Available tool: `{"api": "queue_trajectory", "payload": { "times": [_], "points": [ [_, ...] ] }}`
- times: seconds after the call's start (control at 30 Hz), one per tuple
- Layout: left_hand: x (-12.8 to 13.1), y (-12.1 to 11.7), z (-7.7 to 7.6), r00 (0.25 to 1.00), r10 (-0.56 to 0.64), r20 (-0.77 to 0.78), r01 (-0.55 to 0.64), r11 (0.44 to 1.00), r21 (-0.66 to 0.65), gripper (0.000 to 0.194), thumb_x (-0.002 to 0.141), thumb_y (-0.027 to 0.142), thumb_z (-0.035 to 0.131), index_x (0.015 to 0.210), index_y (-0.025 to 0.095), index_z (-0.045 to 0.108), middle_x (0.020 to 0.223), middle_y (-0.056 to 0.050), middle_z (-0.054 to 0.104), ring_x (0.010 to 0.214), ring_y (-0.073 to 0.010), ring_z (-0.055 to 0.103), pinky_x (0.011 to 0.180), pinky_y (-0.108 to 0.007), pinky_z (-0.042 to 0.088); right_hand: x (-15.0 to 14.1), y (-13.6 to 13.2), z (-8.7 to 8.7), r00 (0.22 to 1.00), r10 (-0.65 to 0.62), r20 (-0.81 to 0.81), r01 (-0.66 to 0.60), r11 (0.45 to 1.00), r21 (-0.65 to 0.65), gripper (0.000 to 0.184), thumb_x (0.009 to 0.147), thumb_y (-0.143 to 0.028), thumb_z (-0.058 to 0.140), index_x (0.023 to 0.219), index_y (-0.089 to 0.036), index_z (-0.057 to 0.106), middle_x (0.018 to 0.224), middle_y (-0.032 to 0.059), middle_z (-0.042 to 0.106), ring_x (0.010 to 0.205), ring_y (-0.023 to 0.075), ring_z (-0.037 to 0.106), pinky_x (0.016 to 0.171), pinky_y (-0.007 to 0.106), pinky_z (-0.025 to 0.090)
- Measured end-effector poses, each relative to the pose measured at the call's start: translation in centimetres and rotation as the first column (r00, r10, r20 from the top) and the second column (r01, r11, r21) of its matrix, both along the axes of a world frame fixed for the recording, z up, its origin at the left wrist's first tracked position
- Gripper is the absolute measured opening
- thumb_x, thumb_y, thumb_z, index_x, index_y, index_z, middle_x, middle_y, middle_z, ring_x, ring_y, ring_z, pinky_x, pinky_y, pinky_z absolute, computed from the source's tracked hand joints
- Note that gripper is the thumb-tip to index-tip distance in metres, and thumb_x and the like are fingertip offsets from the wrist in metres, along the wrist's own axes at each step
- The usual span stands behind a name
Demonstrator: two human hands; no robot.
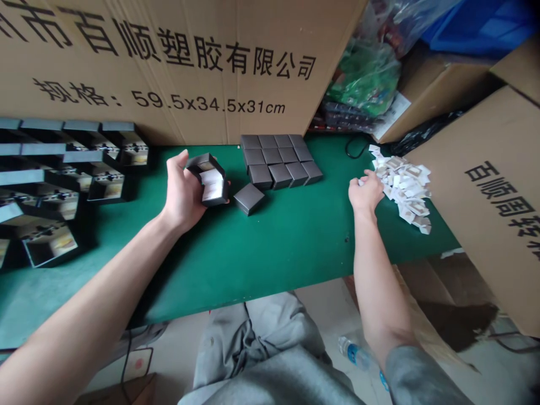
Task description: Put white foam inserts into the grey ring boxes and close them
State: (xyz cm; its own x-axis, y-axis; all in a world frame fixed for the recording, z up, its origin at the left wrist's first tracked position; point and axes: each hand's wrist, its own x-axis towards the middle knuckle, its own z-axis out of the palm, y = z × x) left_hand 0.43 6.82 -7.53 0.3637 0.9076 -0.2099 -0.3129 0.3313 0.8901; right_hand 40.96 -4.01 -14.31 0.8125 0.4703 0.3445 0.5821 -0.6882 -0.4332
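My left hand [184, 194] grips a small black hinged box [214, 181] with its lid raised and a white lining inside, held above the green table. Just right of it, a closed black box [248, 198] rests alone on the tabletop. My right hand [366, 191] is at the left edge of a pile of small white pieces [403, 183]. Its fingers are curled together, and a bit of white shows at them; what they pinch is too small to make out.
Closed black boxes [278, 156] stand in rows at the back of the green table [270, 247]. Several open boxes [54, 242] are stacked at the left. A large carton [177, 62] walls the back; another carton [485, 185] stands at the right. Bagged green items [365, 76] lie behind.
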Motion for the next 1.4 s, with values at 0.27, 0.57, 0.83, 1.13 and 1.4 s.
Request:
{"api": "queue_trajectory", "payload": {
  "times": [0.27, 0.57, 0.83, 1.13, 1.4],
  "points": [
    [-0.4, 0.1, -0.2, 0.999, -0.040, -0.028, 0.039, 0.999, -0.023, 0.048, 0.103, 0.041, 0.020, 0.104, 0.016, 0.061, 0.074, -0.008, 0.068, 0.076, -0.0261, 0.072, 0.063, -0.034, 0.061, -0.4, 0.0, -0.3, 0.998, 0.052, -0.027, -0.049, 0.993, 0.111, 0.036, 0.082, -0.026, 0.061, 0.115, -0.013, 0.069, 0.117, 0.0189, 0.069, 0.116, 0.0328, 0.062, 0.108, 0.054, 0.047],
    [-0.1, -0.4, -1.1, 0.999, -0.041, 0.024, 0.040, 0.998, 0.050, 0.046, 0.102, 0.054, 0.041, 0.104, 0.016, 0.067, 0.081, -0.011, 0.073, 0.090, -0.0282, 0.075, 0.077, -0.034, 0.062, -3.6, 0.3, 2.6, 0.935, 0.353, -0.024, -0.303, 0.832, 0.465, 0.045, 0.087, -0.028, 0.060, 0.130, -0.015, 0.061, 0.128, 0.0158, 0.070, 0.110, 0.0241, 0.073, 0.098, 0.044, 0.060],
    [-0.2, 0.0, -1.7, 0.998, 0.002, -0.057, 0.000, 0.999, 0.040, 0.056, 0.099, 0.068, 0.049, 0.108, 0.017, 0.070, 0.083, -0.011, 0.076, 0.085, -0.0269, 0.077, 0.067, -0.030, 0.060, -17.8, 4.1, 6.0, 0.272, 0.946, -0.177, -0.663, 0.317, 0.678, 0.049, 0.091, -0.055, 0.075, 0.128, -0.025, 0.067, 0.108, 0.0054, 0.080, 0.094, 0.0217, 0.079, 0.082, 0.037, 0.067],
    [-1.2, -0.4, -1.5, 0.987, -0.052, -0.152, 0.068, 0.992, 0.103, 0.060, 0.090, 0.073, 0.063, 0.102, 0.015, 0.072, 0.077, -0.011, 0.076, 0.078, -0.0266, 0.078, 0.060, -0.028, 0.059, -22.4, 3.1, 3.6, 0.124, 0.936, -0.329, -0.545, 0.341, 0.766, 0.035, 0.092, -0.055, 0.076, 0.109, -0.024, 0.075, 0.095, 0.0033, 0.082, 0.071, 0.0156, 0.072, 0.058, 0.028, 0.060],
    [-1.8, -0.2, -0.3, 0.991, 0.084, -0.102, -0.069, 0.987, 0.144, 0.053, 0.100, 0.066, 0.050, 0.107, 0.019, 0.072, 0.080, -0.011, 0.077, 0.086, -0.0292, 0.079, 0.068, -0.031, 0.062, -22.5, 2.6, 4.2, 0.078, 0.941, -0.328, -0.526, 0.319, 0.788, 0.037, 0.093, -0.058, 0.073, 0.110, -0.025, 0.072, 0.104, 0.0047, 0.081, 0.085, 0.0185, 0.077, 0.064, 0.030, 0.065]
  ]
}}
